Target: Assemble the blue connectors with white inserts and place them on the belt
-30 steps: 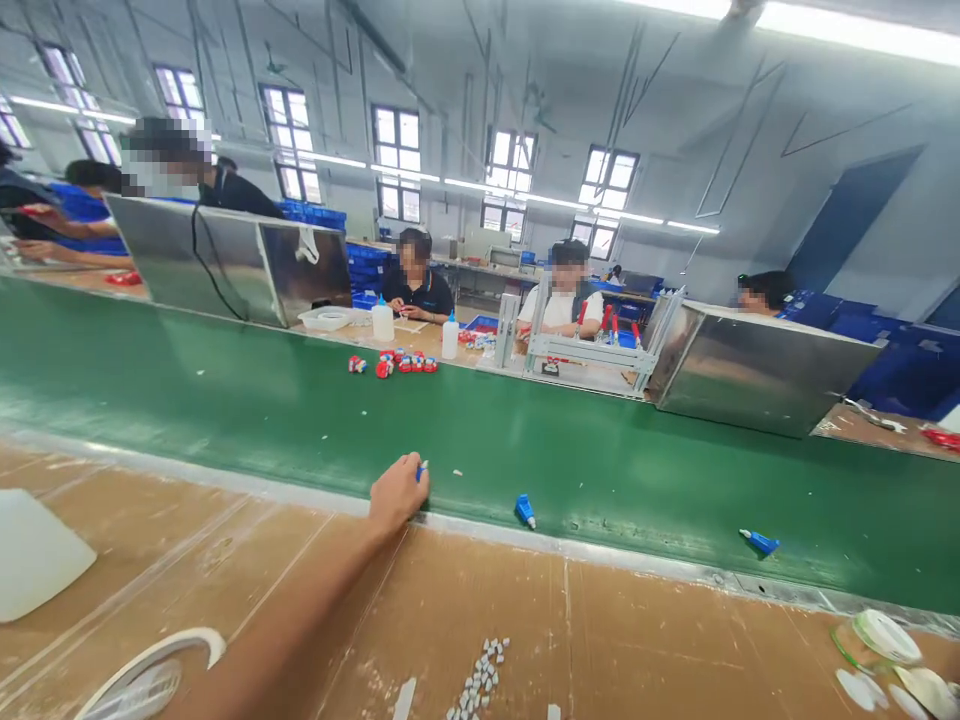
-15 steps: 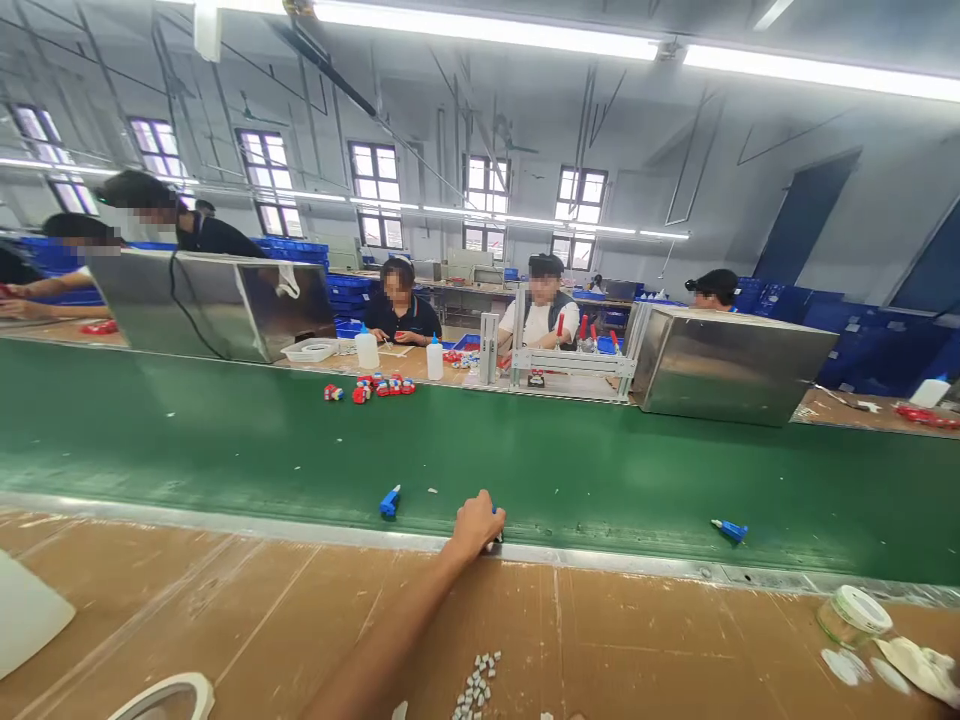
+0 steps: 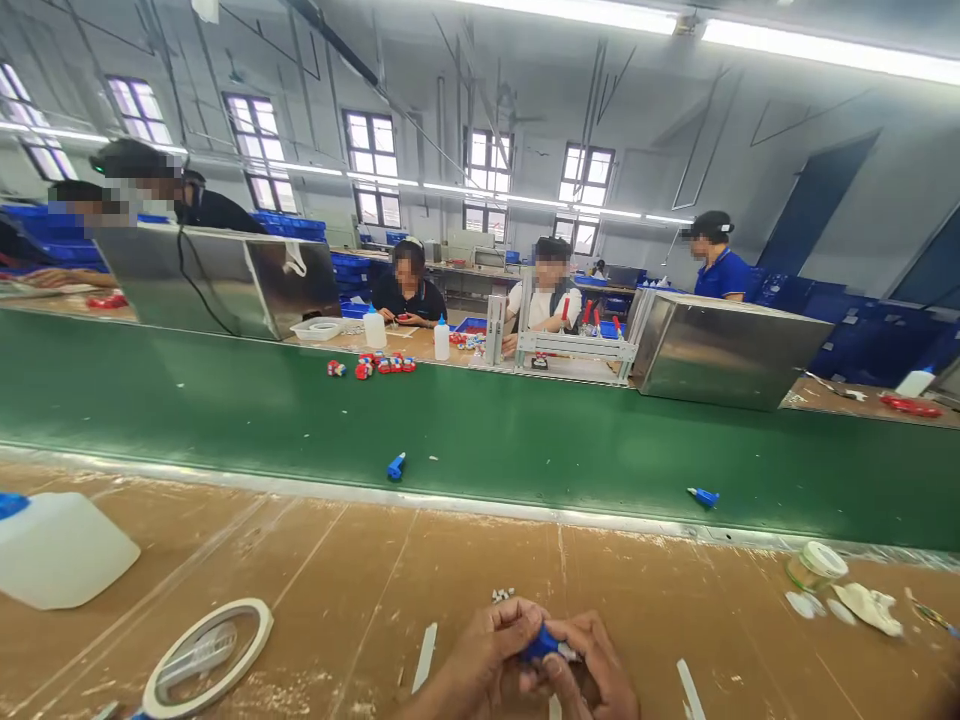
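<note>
The blue part [image 3: 541,645] is mostly hidden by fingers. Left hand [image 3: 487,660] and right hand [image 3: 592,670] pinch it together, low over the table [image 3: 337,570].

hands [image 3: 536,665] pinching small blue part [image 3: 541,645], cardboard-covered table [image 3: 360,570], green conveyor belt [image 3: 525,440]

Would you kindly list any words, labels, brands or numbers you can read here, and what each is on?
None can be read.
The blue part held by both hands shows no print.
The white jug and tape roll look blank.
Any marks on the far red pieces are too small to read.
</note>
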